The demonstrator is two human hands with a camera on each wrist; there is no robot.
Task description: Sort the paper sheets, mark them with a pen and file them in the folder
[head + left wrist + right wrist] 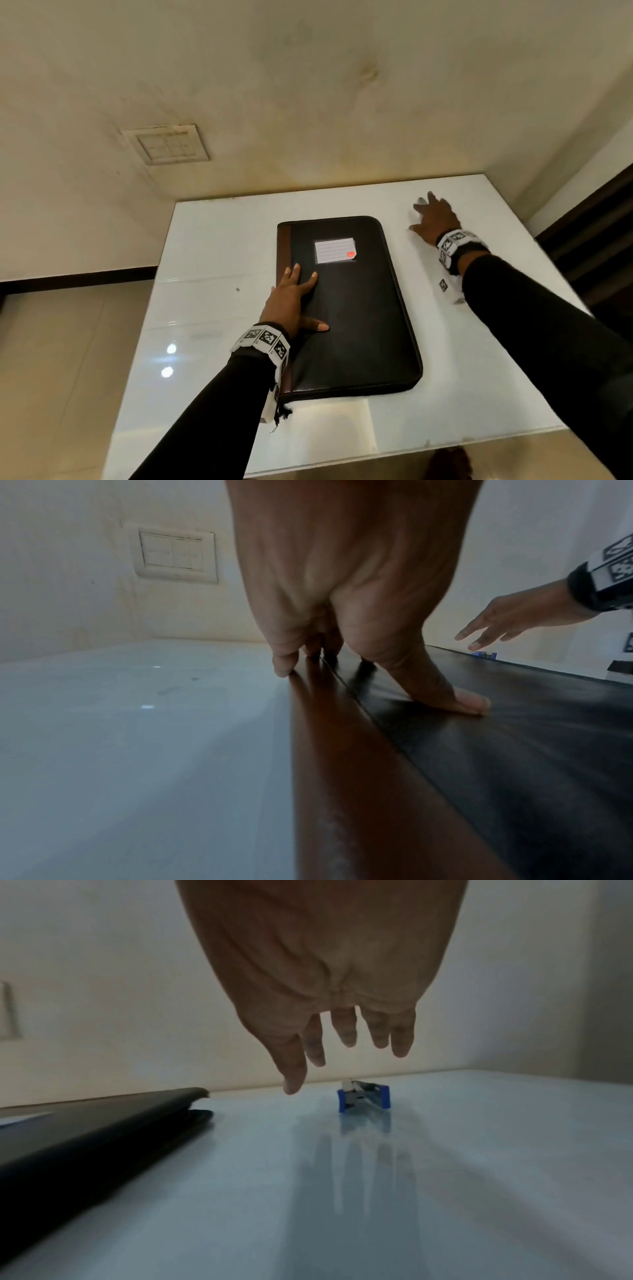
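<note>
Closed black folder (349, 308) lies mid-table (212, 308), L hand (291, 301) flat on its left spine, fingers straight and pressing. R hand (433, 219), fingers spread and holding nothing, hovers far right over a small blue clip-like item (364, 1097), poss. a stapler; blur hides which. No sheets or pen in sight. Risk: glossy top lets the item skid from a hasty pinch.

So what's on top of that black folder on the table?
On the folder sits a white lined label with a small red mark, and the left hand rests flat near its brown spine. The folder is closed, so its contents are hidden.
</note>
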